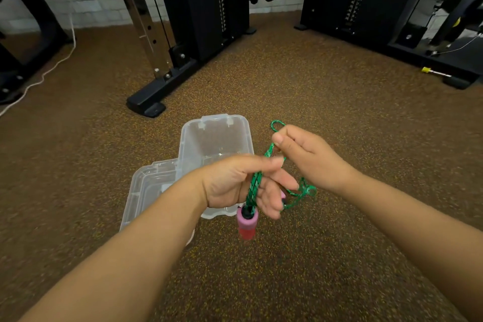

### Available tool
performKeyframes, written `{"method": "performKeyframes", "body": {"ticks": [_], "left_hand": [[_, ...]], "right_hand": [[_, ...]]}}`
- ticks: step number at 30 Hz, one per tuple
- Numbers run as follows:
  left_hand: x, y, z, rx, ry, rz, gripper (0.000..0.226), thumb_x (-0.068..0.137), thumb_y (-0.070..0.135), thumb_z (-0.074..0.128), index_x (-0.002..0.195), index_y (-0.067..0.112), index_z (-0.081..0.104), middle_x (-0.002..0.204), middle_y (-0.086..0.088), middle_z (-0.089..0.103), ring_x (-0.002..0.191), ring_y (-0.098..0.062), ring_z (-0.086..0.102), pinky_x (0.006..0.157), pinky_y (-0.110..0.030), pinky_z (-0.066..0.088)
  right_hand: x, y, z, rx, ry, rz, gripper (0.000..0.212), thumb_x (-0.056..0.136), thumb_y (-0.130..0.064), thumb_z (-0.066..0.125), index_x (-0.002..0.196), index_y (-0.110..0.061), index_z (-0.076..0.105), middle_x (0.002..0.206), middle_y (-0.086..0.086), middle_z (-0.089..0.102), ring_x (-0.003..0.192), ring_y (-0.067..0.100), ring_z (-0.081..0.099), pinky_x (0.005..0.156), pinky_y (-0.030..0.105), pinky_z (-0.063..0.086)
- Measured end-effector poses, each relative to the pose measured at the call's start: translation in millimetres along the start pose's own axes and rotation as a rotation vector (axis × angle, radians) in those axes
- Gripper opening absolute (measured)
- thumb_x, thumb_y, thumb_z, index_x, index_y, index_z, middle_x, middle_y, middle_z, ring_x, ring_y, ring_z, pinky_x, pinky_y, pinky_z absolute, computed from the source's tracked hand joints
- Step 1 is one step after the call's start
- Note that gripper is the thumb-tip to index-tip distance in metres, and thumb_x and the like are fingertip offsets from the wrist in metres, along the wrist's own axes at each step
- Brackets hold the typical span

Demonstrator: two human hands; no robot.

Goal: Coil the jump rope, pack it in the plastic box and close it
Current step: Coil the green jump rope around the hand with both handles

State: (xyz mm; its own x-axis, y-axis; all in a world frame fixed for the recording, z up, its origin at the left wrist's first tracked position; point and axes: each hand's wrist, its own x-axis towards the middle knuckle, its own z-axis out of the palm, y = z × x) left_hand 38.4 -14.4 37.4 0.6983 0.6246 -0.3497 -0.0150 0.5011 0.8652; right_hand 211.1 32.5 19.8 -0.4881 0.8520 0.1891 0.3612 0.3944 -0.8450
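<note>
A: What step is this?

B: Coiling. The left hand [235, 185] is curled around the green jump rope [254, 183]; its pink handle [247, 225] hangs below. The right hand [305, 157] pinches a loop.

A: Next?

B: I think more loops, then the plastic box [188, 144], open on the floor [339, 256] behind. Its lid [146, 185] lies left. Gym machine [156, 104] stands far.

The braided jump rope [254, 183] is green with pale flecks; its foam handle [247, 225] is pink with a black cap. Beside it, the clear plastic box [217, 138] and clear lid [149, 185] are colourless. Beneath the box, the rubber floor [313, 91] is brown, speckled yellow. Beyond the box, the gym machine frames [206, 8] are black with yellow pins.
</note>
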Motion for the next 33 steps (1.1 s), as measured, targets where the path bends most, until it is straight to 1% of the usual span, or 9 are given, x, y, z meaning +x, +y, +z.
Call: {"method": "performKeyframes", "body": {"ticks": [4,7,11,15,19,24,26,28,33], "left_hand": [[0,7,3,-0.197,0.186,0.174,0.042,0.088,0.037,0.043,0.07,0.017,0.074,0.037,0.004,0.047,0.035,-0.012,0.053,0.047,-0.024,0.05],[1,15,-3,-0.424,0.371,0.276,0.047,0.095,0.035,0.039,0.071,0.017,0.074,0.037,0.005,0.045,0.033,-0.01,0.048,0.045,-0.02,0.047],[1,18,-11,-0.515,0.475,0.417,0.045,0.102,0.036,0.03,0.105,0.009,0.066,0.078,-0.004,0.076,0.065,-0.013,0.072,0.065,-0.024,0.059],[2,16,-18,-0.544,0.468,0.378,0.074,0.096,0.057,0.021,0.133,-0.001,0.048,0.113,-0.016,0.07,0.099,-0.023,0.07,0.088,-0.032,0.054],[-2,16,-20,-0.555,0.432,0.333,0.108,0.081,0.08,0.01,0.141,-0.006,0.037,0.13,-0.025,0.058,0.118,-0.033,0.06,0.101,-0.041,0.045],[0,17,-11,-0.276,0.391,0.148,0.122,0.069,0.087,-0.005,0.144,-0.001,0.032,0.119,-0.023,0.066,0.112,-0.031,0.064,0.1,-0.041,0.043],[1,17,-4,-0.109,0.336,0.065,0.121,0.069,0.085,-0.011,0.134,0.0,0.046,0.107,-0.021,0.066,0.096,-0.028,0.064,0.085,-0.038,0.046],[0,16,2,0.064,0.28,0.025,0.119,0.07,0.082,-0.015,0.111,-0.001,0.06,0.093,-0.02,0.064,0.086,-0.027,0.059,0.086,-0.041,0.044],[0,18,6,0.243,0.206,-0.004,0.098,0.077,0.078,0.003,0.09,0.005,0.066,0.051,-0.006,0.051,0.046,-0.018,0.045,0.057,-0.029,0.042]], "right_hand": [[-7,20,34,0.249,-0.041,0.13,0.042,0.094,-0.049,0.04,0.082,-0.014,0.06,0.066,0.018,0.05,0.059,0.026,0.043,0.058,0.046,0.041],[-22,29,45,0.175,-0.005,0.138,0.03,0.093,-0.047,0.038,0.074,-0.035,0.058,0.058,-0.014,0.049,0.057,0.006,0.041,0.058,0.036,0.036],[-39,21,46,-0.042,-0.056,0.063,0.027,0.096,-0.043,0.035,0.075,-0.04,0.052,0.065,-0.026,0.056,0.06,0.002,0.047,0.065,0.037,0.044],[-49,1,44,-0.223,-0.105,-0.032,0.029,0.091,-0.054,0.028,0.078,-0.04,0.05,0.067,-0.028,0.055,0.061,-0.003,0.048,0.063,0.03,0.04],[-57,-13,38,-0.282,-0.12,-0.158,0.035,0.092,-0.053,0.03,0.083,-0.029,0.054,0.058,-0.025,0.049,0.06,-0.007,0.046,0.061,0.029,0.04],[-48,-37,23,-0.185,-0.127,-0.236,0.033,0.091,-0.041,0.039,0.079,-0.02,0.062,0.062,-0.019,0.054,0.061,0.001,0.051,0.06,0.035,0.046],[-37,-45,12,-0.132,-0.1,-0.219,0.026,0.089,-0.035,0.043,0.079,-0.022,0.063,0.068,-0.013,0.062,0.064,0.009,0.058,0.063,0.039,0.049],[-27,-49,-2,-0.056,-0.07,-0.177,0.021,0.09,-0.029,0.046,0.075,-0.024,0.06,0.064,-0.005,0.064,0.061,0.016,0.061,0.063,0.04,0.051],[0,-34,-22,-0.02,-0.008,-0.08,0.027,0.097,-0.029,0.048,0.072,-0.026,0.058,0.058,-0.016,0.054,0.054,0.002,0.047,0.055,0.017,0.037]]}}
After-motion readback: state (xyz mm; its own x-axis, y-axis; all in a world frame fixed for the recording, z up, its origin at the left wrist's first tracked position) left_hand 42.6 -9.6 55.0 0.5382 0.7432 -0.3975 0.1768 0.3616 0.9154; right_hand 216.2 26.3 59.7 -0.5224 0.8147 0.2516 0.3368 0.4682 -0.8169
